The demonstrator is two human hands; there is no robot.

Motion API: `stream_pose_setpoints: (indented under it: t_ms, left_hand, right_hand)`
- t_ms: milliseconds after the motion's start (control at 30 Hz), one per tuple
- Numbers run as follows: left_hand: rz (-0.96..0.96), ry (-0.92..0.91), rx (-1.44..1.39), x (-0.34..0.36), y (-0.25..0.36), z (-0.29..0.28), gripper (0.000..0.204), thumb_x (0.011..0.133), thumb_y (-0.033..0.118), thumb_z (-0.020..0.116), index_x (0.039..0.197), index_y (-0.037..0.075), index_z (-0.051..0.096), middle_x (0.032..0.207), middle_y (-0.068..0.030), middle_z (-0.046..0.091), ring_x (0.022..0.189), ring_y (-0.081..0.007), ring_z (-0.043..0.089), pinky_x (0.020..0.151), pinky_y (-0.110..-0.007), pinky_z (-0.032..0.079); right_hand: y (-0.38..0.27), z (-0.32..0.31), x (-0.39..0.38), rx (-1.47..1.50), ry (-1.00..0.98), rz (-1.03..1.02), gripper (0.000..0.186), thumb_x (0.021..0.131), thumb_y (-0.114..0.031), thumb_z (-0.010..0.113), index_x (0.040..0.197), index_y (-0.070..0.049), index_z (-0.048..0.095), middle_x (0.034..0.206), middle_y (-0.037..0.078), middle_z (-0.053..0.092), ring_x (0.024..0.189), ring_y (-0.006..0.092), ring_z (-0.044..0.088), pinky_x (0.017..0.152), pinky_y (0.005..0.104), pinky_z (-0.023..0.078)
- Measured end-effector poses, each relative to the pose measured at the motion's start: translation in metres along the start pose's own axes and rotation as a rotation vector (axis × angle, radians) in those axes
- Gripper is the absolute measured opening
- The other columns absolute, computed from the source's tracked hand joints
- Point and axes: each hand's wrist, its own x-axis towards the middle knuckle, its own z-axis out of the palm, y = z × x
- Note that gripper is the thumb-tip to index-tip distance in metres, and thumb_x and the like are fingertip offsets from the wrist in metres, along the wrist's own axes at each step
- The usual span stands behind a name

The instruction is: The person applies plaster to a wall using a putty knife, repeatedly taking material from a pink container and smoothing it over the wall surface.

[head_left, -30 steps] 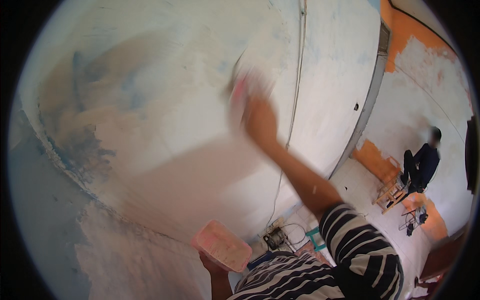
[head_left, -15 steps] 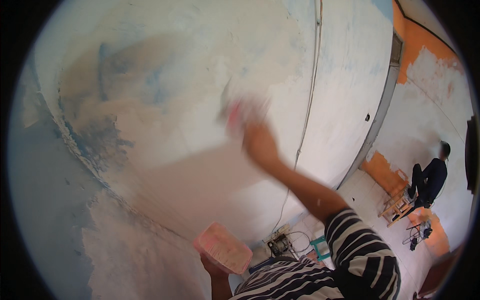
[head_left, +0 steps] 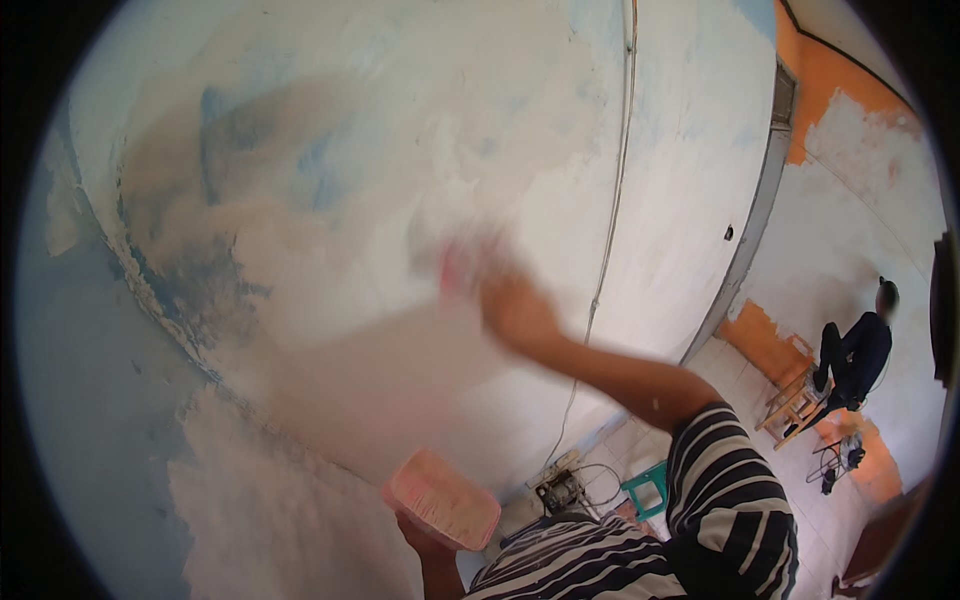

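Observation:
At the lower middle, my left hand [head_left: 427, 543] grips a pink plastic tub [head_left: 441, 498] from below and the side. The tub is tilted, and pale paste streaks its face. My right arm reaches up to the patchy white wall [head_left: 420, 160]. In my right hand [head_left: 520, 310], smeared by motion, is a blurred flat tool with a pink-red part [head_left: 458, 266], close to the wall surface. Its exact kind cannot be made out. Blue stains and pale smoothed patches cover the wall around it.
A cable [head_left: 622, 150] runs down the wall. Below are a teal stool [head_left: 648, 490] and a small machine with wires [head_left: 560, 490]. A blue-grey wall [head_left: 90, 400] meets this one at left. Far right, a person in dark clothes [head_left: 865, 350] is beside a wooden stool [head_left: 787, 408].
My right hand and its tool have moved down the wall and the tool slightly left. My right elbow has shifted to the right. The tub has barely moved.

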Motion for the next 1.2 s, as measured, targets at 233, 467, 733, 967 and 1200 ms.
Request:
stream_pose_setpoints:
  t_ms: [233, 467, 733, 967, 1200]
  left_hand:
    - [0.002, -0.031, 0.029, 0.001, -0.003, -0.028, 0.074, 0.092, 0.064, 0.049, 0.147, 0.016, 0.039, 0.144, -0.0093, 0.049, 0.128, -0.0353, 0.051, 0.101, -0.057, 0.046]
    - [0.017, 0.037, 0.026, 0.007, 0.004, -0.046, 0.075, 0.091, 0.063, 0.051, 0.147, 0.016, 0.039, 0.143, -0.0092, 0.049, 0.127, -0.0355, 0.051, 0.101, -0.057, 0.046]
    - [0.016, -0.016, 0.020, 0.013, -0.001, -0.033, 0.073, 0.092, 0.064, 0.049, 0.147, 0.016, 0.041, 0.142, -0.0085, 0.050, 0.126, -0.0347, 0.052, 0.101, -0.057, 0.046]
    - [-0.006, 0.005, 0.038, 0.028, -0.015, -0.009, 0.071, 0.093, 0.064, 0.046, 0.146, 0.016, 0.041, 0.143, -0.0072, 0.050, 0.126, -0.0333, 0.051, 0.101, -0.055, 0.046]
    - [0.074, 0.054, 0.208, 0.030, -0.031, 0.004, 0.071, 0.093, 0.065, 0.045, 0.145, 0.016, 0.042, 0.140, -0.0088, 0.051, 0.125, -0.0336, 0.053, 0.100, -0.055, 0.047]
  right_hand:
    - [0.112, -0.109, 0.084, 0.355, 0.294, 0.514, 0.038, 0.085, -0.001, 0.056, 0.123, 0.001, 0.061, 0.076, 0.017, 0.068, 0.068, 0.0327, 0.067, 0.064, 0.0405, 0.053]
    - [0.089, -0.015, 0.031, -0.089, 0.090, 0.026, 0.039, 0.079, -0.003, 0.060, 0.118, -0.005, 0.062, 0.122, 0.019, 0.064, 0.116, 0.0331, 0.060, 0.090, 0.0438, 0.053]
    - [0.129, -0.122, 0.102, 0.260, 0.397, 0.435, 0.032, 0.083, 0.006, 0.053, 0.111, 0.001, 0.067, 0.074, 0.014, 0.068, 0.073, 0.0293, 0.068, 0.068, 0.0345, 0.053]
    - [0.052, -0.012, 0.019, -0.071, 0.053, -0.059, 0.042, 0.088, -0.008, 0.054, 0.129, 0.001, 0.056, 0.131, 0.022, 0.059, 0.120, 0.0389, 0.059, 0.104, 0.0478, 0.045]
    - [0.121, -0.092, 0.057, 0.370, 0.350, 0.356, 0.036, 0.087, 0.000, 0.058, 0.122, -0.001, 0.064, 0.067, 0.013, 0.060, 0.061, 0.0221, 0.062, 0.058, 0.0337, 0.049]
